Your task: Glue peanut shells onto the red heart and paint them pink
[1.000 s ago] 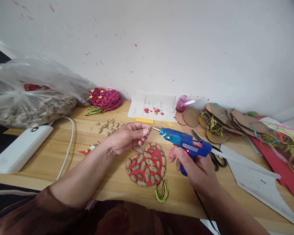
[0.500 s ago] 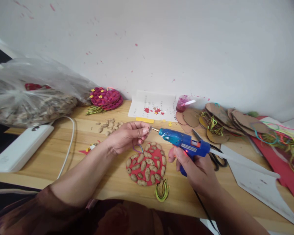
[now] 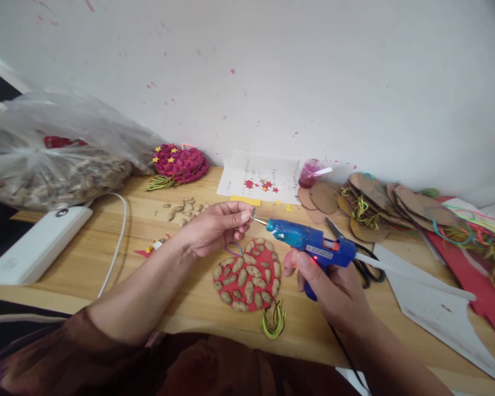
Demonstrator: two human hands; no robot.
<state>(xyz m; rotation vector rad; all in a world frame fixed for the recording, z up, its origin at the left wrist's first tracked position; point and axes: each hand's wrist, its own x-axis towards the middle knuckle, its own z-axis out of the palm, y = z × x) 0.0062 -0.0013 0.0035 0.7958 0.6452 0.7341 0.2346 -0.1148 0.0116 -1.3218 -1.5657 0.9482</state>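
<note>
My right hand (image 3: 328, 280) is wrapped round the grip of a blue hot glue gun (image 3: 297, 236), its red light lit and a white glue stick (image 3: 412, 275) out the back. The gun's metal nozzle points left at the fingertips of my left hand (image 3: 223, 225). Those fingers pinch a small greyish piece (image 3: 253, 213), too small to name, right at the nozzle tip. Below both hands lies a round red disc (image 3: 264, 258) with peanuts in their shells stuck on it. It has a coloured cord loop (image 3: 233, 249) at the top and a yellow-green tassel (image 3: 274, 322) at the bottom.
Loose peanuts (image 3: 185, 208) and a white power bank (image 3: 37, 247) with a cable lie left, before a plastic bag of peanuts (image 3: 58, 170). Finished purple discs (image 3: 181, 165), paper with red stars (image 3: 258, 185), and a cup (image 3: 309, 175) stand behind. Scissors (image 3: 365, 264) and cardboard discs (image 3: 379, 203) lie right.
Hands and glue gun keep nearly the same pose. The nozzle is still at the small piece in my left fingers, and the view has shifted slightly.
</note>
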